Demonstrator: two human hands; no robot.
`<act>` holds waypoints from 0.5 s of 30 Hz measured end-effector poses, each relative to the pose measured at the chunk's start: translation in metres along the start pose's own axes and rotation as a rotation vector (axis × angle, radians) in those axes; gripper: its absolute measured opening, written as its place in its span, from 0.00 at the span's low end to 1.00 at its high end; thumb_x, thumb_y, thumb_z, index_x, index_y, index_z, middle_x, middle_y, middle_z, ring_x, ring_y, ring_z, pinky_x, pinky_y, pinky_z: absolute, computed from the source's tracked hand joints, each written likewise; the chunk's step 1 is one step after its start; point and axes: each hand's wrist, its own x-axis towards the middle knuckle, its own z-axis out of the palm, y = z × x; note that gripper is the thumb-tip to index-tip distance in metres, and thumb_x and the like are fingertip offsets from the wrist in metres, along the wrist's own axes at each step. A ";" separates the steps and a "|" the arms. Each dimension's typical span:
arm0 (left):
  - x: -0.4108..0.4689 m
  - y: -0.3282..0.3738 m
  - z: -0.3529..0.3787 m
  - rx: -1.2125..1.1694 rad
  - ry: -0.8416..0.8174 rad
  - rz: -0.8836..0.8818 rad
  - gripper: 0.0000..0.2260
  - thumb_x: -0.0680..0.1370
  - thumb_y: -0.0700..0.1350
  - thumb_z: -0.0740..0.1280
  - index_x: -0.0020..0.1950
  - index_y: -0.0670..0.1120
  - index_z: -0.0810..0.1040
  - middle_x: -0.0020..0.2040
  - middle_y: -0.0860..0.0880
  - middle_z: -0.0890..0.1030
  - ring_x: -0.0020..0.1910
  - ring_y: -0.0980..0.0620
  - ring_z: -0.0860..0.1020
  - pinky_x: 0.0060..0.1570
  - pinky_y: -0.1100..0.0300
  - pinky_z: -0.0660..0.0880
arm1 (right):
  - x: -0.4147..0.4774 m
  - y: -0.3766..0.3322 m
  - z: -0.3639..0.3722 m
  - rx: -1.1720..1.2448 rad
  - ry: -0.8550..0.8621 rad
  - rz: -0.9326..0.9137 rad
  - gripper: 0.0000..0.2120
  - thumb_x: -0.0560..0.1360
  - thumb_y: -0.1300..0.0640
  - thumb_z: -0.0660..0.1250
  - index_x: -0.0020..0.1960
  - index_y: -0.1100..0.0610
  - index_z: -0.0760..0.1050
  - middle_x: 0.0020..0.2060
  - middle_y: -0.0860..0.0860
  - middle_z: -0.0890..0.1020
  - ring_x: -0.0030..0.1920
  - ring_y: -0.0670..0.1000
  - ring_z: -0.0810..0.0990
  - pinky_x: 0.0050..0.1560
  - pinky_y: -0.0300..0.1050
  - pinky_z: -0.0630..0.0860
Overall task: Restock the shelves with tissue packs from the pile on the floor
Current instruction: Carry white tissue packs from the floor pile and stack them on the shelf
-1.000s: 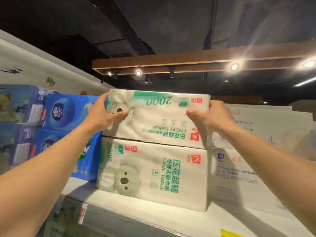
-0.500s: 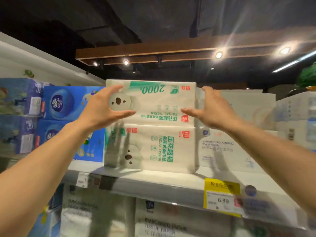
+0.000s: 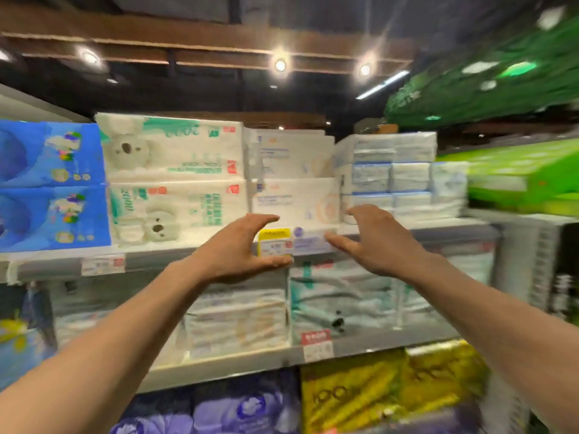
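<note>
Two cream tissue packs with green print and a koala picture sit stacked on the top shelf (image 3: 156,255): the upper pack (image 3: 175,148) lies on the lower pack (image 3: 178,211). My left hand (image 3: 238,249) hovers in front of the shelf edge, fingers spread in a loose C, holding nothing. My right hand (image 3: 372,239) hovers beside it, fingers relaxed and apart, also empty. Both hands are below and to the right of the stacked packs and touch neither. The view is blurred by motion.
Blue tissue packs (image 3: 50,183) stand left of the koala packs, white packs (image 3: 291,177) and small wrapped packs (image 3: 398,173) to the right. A yellow price tag (image 3: 274,242) sits on the shelf edge. Lower shelves hold white, purple (image 3: 238,408) and yellow packs (image 3: 391,389).
Both hands let go of the upper koala pack, which stays on the lower one, and drew back and down. The view swung down and right, showing lower shelves.
</note>
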 end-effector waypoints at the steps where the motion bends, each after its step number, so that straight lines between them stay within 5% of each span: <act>1: 0.002 0.026 0.011 -0.025 -0.021 0.045 0.53 0.61 0.83 0.58 0.76 0.50 0.68 0.73 0.50 0.73 0.70 0.52 0.71 0.71 0.60 0.64 | -0.023 0.019 -0.012 -0.019 -0.007 0.030 0.36 0.76 0.31 0.62 0.74 0.55 0.68 0.70 0.56 0.72 0.70 0.59 0.70 0.69 0.56 0.71; 6: 0.015 0.179 0.071 -0.154 -0.123 0.231 0.43 0.69 0.73 0.64 0.77 0.50 0.66 0.75 0.51 0.70 0.72 0.51 0.69 0.71 0.61 0.61 | -0.135 0.126 -0.074 -0.101 -0.042 0.191 0.36 0.77 0.32 0.62 0.75 0.56 0.68 0.72 0.56 0.73 0.72 0.58 0.71 0.71 0.52 0.68; 15: 0.001 0.523 0.252 -0.412 -0.351 0.525 0.47 0.65 0.78 0.58 0.77 0.50 0.67 0.74 0.47 0.72 0.72 0.49 0.70 0.71 0.59 0.63 | -0.408 0.351 -0.200 -0.232 -0.149 0.651 0.34 0.79 0.34 0.59 0.74 0.58 0.69 0.72 0.58 0.73 0.71 0.57 0.72 0.68 0.48 0.68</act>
